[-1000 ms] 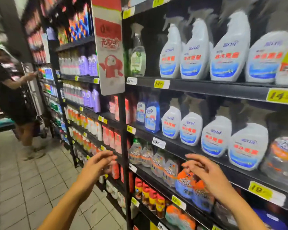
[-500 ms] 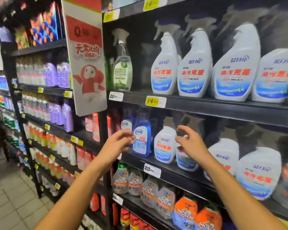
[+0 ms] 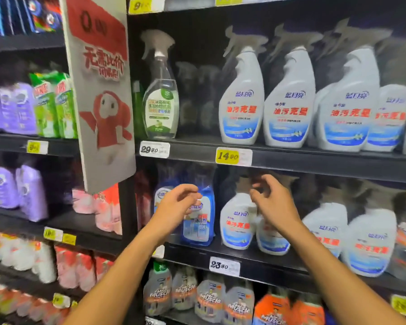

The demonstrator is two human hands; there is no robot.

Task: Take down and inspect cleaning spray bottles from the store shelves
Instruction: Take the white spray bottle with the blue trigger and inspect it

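Both of your bare arms reached up from the bottom of the view toward the middle shelf of a dark metal store rack. Your left hand hovered with loosely curled fingers in front of a blue translucent spray bottle, gripping nothing; whether it touched that bottle could not be told. Your right hand was spread, its fingers relaxed and empty, raised in front of the neck of a white plastic trigger spray bottle with red lettering and a blue label band, which stood upright on the middle shelf just right of the blue one. More white bottles of the same kind stood to its right.

On the upper shelf stood a clear spray bottle with a green label and, well to its right, a row of white trigger bottles. A yellow price tag was fixed to that shelf's edge. A grey hanging sign with a red cartoon figure hung at the rack's left post.
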